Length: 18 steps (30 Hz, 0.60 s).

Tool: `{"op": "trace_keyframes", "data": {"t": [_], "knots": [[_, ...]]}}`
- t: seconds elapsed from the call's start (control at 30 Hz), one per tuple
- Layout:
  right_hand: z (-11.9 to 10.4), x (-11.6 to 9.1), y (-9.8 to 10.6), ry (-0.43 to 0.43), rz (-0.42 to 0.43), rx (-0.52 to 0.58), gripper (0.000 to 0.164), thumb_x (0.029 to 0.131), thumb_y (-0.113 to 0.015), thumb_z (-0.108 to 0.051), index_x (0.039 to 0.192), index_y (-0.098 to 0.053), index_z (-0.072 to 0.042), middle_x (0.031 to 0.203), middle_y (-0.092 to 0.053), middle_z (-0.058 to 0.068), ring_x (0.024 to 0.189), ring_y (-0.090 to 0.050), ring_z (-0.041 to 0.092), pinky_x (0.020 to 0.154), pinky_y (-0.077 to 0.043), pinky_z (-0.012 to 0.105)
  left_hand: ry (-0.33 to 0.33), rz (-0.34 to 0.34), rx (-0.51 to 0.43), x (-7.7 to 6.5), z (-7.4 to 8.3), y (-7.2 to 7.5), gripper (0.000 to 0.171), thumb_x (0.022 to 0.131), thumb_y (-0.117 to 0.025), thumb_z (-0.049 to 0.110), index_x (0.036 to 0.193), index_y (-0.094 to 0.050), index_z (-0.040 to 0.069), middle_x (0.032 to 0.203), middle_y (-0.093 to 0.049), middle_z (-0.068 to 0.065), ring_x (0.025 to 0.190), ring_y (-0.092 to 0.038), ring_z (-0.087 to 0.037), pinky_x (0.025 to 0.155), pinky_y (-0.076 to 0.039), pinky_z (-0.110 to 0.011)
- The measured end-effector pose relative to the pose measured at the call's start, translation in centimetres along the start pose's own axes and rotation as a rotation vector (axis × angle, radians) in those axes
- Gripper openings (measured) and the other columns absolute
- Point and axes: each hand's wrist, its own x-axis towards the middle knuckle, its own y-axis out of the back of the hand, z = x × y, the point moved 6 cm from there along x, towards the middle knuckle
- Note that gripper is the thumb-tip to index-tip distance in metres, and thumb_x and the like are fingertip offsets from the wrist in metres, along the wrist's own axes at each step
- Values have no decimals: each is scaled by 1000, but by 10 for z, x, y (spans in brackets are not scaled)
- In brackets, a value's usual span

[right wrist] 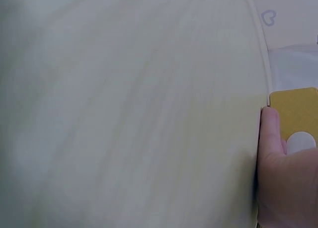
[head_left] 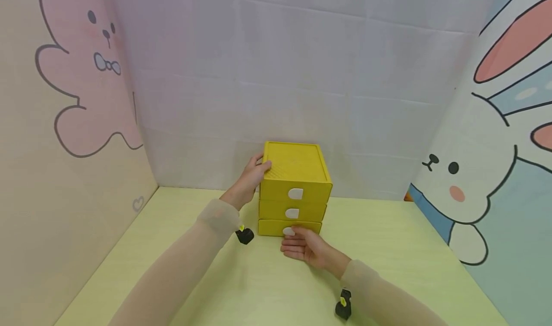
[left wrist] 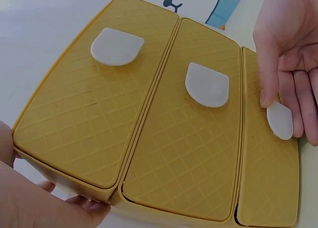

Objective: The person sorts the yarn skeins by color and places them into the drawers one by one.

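A yellow three-drawer box [head_left: 297,160] stands on the table, each drawer front bearing a rounded white tab handle. At its upper left edge, my left hand [head_left: 250,180] grips the box, with the thumb over the top and fingers along the side. My right hand [head_left: 316,250] is low in front and pinches the white tab [left wrist: 279,121] of the bottom drawer [head_left: 269,227], thumb on one side and fingers on the other in the left wrist view. All the drawers look pushed in. In the right wrist view, the right hand [right wrist: 285,183] covers part of the box.
A pale yellow-green tabletop [head_left: 267,287] extends around the box. Behind it hangs a white cloth backdrop [head_left: 297,76]. Side panels carry a pink bear drawing [head_left: 90,105] on the left and a white rabbit drawing [head_left: 470,172] on the right. Small black devices hang at both wrists.
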Motion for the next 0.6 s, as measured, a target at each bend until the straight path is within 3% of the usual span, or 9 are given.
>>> {"op": "trace_keyframes", "data": {"t": [0.17, 0.33, 0.6], "knots": [[-1, -3, 3, 9, 10, 19, 60, 111, -54, -32, 144, -48, 18, 133, -66, 32, 114, -74, 38, 103, -57, 49, -7, -14, 8, 2, 1, -3, 65, 113, -53, 32, 170, -23, 24, 168, -35, -11, 149, -44, -32, 127, -29, -55], [-2, -7, 5, -20, -36, 13, 64, 112, -53, -36, 146, -46, 18, 136, -65, 31, 116, -72, 36, 105, -56, 49, -7, -27, 12, 4, -1, -2, 67, 112, -54, 35, 170, -23, 24, 168, -36, -11, 150, -43, -32, 127, -28, -54], [-12, -26, 18, -51, -99, -163, 67, 112, -54, -37, 152, -40, 15, 142, -62, 29, 120, -70, 34, 104, -57, 46, -43, -65, 81, -9, -4, 20, 69, 113, -49, 45, 171, -20, 22, 175, -21, -8, 160, -26, -32, 130, -23, -51]]}}
